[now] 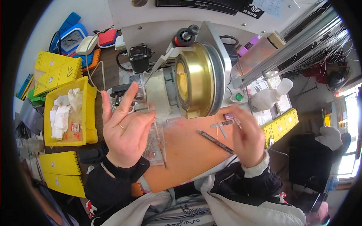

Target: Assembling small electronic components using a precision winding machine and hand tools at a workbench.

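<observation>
Below my left hand (127, 135), a thin stick (161, 147) slants toward me; right hand (249, 138) farther; what either grasps, I cannot tell.

I saw pale capital letters on a black panel (203, 4) atop the machine (181, 14), and near it a black sticker (252, 9) with a white wavy emblem above white characters. The pale blue note (272, 6) beside that carried writing too faint to read. Dark script ran across the person's shirt (171, 214). A yellow plate (62, 76) at left bore dark markings, illegible to me.
</observation>
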`<action>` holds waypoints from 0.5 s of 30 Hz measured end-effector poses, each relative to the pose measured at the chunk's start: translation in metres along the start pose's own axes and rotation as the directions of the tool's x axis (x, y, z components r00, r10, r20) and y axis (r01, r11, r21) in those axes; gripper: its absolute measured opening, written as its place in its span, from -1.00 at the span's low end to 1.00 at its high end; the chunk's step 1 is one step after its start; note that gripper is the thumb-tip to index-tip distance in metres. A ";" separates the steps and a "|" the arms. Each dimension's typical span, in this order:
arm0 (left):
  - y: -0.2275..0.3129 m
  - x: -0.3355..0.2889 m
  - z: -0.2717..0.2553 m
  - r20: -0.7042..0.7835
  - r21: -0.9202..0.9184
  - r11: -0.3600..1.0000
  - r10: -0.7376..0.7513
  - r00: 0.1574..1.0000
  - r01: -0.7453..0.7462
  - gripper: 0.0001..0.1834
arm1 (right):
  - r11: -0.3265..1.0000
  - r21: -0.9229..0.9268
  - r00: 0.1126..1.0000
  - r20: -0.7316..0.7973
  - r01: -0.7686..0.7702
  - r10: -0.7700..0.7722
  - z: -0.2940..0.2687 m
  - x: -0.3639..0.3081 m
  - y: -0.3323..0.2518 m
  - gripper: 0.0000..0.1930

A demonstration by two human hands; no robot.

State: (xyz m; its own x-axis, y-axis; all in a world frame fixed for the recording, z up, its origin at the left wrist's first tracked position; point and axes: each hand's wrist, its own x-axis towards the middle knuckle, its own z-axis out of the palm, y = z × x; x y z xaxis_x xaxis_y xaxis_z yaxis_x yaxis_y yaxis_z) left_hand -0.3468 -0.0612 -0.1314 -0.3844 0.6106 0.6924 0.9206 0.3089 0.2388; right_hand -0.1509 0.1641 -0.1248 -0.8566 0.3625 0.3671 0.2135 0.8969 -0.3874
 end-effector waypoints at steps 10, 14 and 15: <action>0.002 0.002 0.003 0.001 0.020 0.999 -0.026 1.000 0.026 -0.88 | 0.936 -0.351 0.974 0.210 -0.007 0.087 -0.012 0.024 0.046 -0.49; -0.004 -0.001 -0.002 0.007 0.000 1.000 -0.008 1.000 0.008 -0.88 | 0.989 -0.114 0.991 0.081 -0.093 0.103 -0.005 0.006 0.015 -0.48; -0.007 -0.004 0.000 0.006 -0.016 1.000 0.002 1.000 -0.002 -0.88 | 0.966 0.034 0.966 0.048 -0.257 0.255 0.000 -0.005 0.005 -0.46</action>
State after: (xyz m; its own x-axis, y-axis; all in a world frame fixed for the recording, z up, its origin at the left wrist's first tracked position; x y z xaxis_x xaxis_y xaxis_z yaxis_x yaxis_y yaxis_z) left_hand -0.3515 -0.0660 -0.1363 -0.3834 0.6152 0.6889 0.9222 0.2966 0.2483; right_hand -0.1456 0.1670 -0.1287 -0.7954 0.5666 0.2151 0.4102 0.7645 -0.4972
